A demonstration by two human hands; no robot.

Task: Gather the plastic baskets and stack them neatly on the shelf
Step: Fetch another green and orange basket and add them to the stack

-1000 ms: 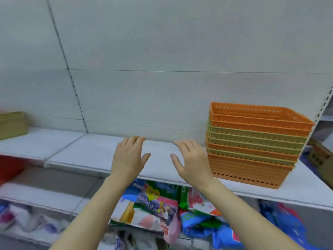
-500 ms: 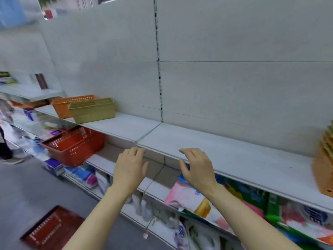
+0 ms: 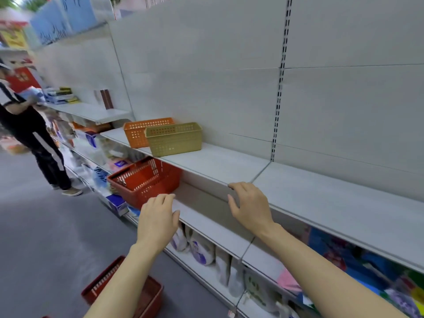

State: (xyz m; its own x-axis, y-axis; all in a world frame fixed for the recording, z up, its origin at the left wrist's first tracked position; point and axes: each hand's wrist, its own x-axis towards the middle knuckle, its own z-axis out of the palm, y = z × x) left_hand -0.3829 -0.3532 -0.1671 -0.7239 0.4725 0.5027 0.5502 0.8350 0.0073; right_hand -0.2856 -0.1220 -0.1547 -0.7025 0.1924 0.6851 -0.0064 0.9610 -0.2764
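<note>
Both hands, left (image 3: 157,222) and right (image 3: 251,206), hang with released grip, holding nothing. Two perforated plastic baskets, one orange (image 3: 137,131) and one olive-green (image 3: 174,138), sit touching on the grey shelf (image 3: 218,161), well apart from my hands; I cannot see inside.

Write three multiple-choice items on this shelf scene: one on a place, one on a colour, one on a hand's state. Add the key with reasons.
1. Where does the red basket sit?
A. on the lower shelf
B. on the upper shelf
C. in a hand

2. Which colour is the basket beside the orange basket?
A. blue
B. olive
C. white

3. What does the left hand hold?
A. a basket
B. a packet
C. nothing

Key: 1 A, it stands below the upper shelf. 2 B, the olive basket stands against it. 3 C, its fingers are relaxed and bare, like the right hand.
</note>
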